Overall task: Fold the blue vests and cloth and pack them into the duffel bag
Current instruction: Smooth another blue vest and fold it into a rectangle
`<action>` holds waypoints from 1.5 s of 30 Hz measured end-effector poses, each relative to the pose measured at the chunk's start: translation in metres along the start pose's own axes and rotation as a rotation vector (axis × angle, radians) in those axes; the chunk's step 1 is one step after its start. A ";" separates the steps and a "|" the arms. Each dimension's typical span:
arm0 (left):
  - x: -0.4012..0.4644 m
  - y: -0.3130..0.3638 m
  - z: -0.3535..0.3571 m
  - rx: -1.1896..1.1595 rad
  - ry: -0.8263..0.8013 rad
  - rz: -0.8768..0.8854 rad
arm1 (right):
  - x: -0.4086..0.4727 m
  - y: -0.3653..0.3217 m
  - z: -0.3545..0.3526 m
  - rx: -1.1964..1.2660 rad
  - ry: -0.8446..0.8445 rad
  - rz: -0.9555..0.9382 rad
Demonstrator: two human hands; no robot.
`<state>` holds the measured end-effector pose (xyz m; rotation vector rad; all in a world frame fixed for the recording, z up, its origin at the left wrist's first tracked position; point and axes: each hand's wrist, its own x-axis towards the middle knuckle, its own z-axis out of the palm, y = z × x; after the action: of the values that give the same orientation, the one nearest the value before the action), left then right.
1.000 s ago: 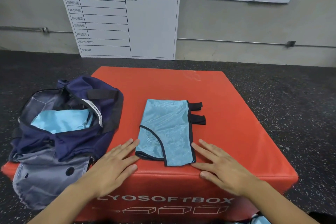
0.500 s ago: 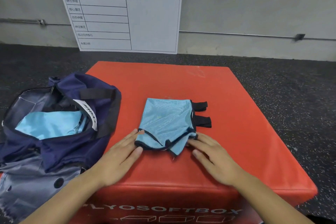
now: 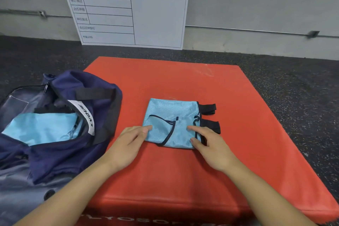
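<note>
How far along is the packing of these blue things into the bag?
Partly done. One light blue piece already lies inside the open duffel bag. In hand: a blue vest, folded small on the red box, with the left hand and right hand pressing its near edge. Left: putting it into the bag. Other pieces are not visible.

Light-blue vest [image 3: 170, 121], red box [image 3: 183, 170]
</note>
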<state>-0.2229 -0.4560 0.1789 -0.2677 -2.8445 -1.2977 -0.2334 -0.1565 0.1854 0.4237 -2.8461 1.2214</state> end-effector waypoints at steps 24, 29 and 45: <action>-0.017 -0.011 0.010 0.097 -0.062 0.028 | -0.021 -0.007 -0.013 -0.073 -0.208 -0.023; -0.038 0.005 0.009 0.135 -0.074 0.041 | -0.041 -0.007 -0.020 -0.068 -0.262 -0.019; -0.096 0.024 0.007 0.096 -0.101 -0.006 | -0.096 -0.020 -0.025 -0.048 -0.111 0.132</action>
<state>-0.1242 -0.4501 0.1851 -0.3321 -2.9828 -1.1764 -0.1382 -0.1283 0.2052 0.3166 -3.0347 1.1809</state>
